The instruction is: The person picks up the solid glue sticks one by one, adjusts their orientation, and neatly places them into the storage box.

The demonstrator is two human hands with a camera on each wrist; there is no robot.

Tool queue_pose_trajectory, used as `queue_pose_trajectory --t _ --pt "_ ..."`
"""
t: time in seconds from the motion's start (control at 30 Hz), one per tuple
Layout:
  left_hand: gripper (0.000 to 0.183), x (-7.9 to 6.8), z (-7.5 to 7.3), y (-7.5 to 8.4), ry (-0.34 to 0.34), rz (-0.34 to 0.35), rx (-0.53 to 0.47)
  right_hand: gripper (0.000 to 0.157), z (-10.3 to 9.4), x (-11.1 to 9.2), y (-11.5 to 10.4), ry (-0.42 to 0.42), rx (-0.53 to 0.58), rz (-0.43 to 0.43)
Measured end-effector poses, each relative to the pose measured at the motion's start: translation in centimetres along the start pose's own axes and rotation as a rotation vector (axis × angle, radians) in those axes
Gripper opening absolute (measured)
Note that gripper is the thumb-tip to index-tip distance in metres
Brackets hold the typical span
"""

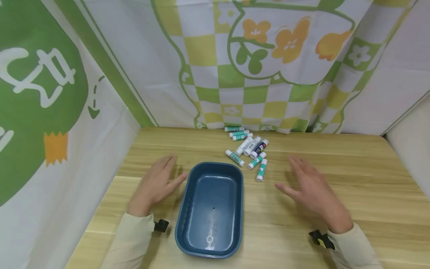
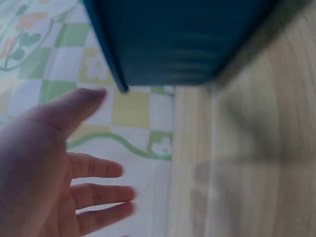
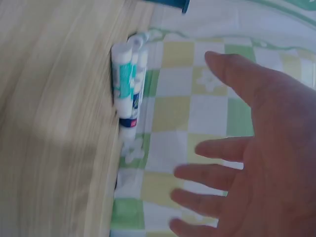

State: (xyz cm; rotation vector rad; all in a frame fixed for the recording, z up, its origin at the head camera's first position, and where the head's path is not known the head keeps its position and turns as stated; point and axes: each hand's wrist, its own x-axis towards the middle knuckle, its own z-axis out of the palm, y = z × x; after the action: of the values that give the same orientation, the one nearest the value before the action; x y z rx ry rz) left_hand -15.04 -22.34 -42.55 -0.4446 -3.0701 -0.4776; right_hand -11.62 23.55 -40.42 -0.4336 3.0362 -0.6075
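Observation:
A deep blue plastic basin (image 1: 214, 194) with rounded corners stands on the table, nothing inside it. Left of it hovers my left hand (image 1: 155, 185), fingers spread and thumb pointing at the rim; in the left wrist view the basin's side (image 2: 163, 44) looms above the thumb. My right hand (image 1: 312, 188) is held over the table to the right, fingers apart and holding nothing. Between the hands, behind the basin, lie several glue sticks: teal-and-white ones (image 1: 262, 170), whitish ones (image 1: 252, 145) and a dark navy one (image 1: 259, 148). The right wrist view shows the glue sticks (image 3: 122, 79) beyond the thumb.
The wooden table (image 1: 352, 179) ends at a hanging checked curtain (image 1: 255, 89) with flowers, close behind the farthest glue sticks. A white and green cloth wall (image 1: 111, 123) borders the left side. Black straps (image 1: 321, 239) show at both wrists.

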Motion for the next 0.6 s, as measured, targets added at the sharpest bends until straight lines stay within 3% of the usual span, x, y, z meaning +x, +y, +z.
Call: queue_pose_trajectory --t 0.27,0.43,0.6 --pt "0.041 -0.9 -1.1 1.7 -0.017 0.104 -0.191 0.055 -0.1 0.6 -3.0 -0.059 0.171 -0.098" --pt "0.028 -1.2 -1.4 2.5 -0.101 0.096 -0.262 0.037 0.4 0.7 -4.8 -0.129 0.235 -0.145" --pt "0.027 -1.8 -1.0 2.9 -0.138 0.059 -0.321 0.028 1.6 0.6 -6.4 -0.148 0.282 -0.118"
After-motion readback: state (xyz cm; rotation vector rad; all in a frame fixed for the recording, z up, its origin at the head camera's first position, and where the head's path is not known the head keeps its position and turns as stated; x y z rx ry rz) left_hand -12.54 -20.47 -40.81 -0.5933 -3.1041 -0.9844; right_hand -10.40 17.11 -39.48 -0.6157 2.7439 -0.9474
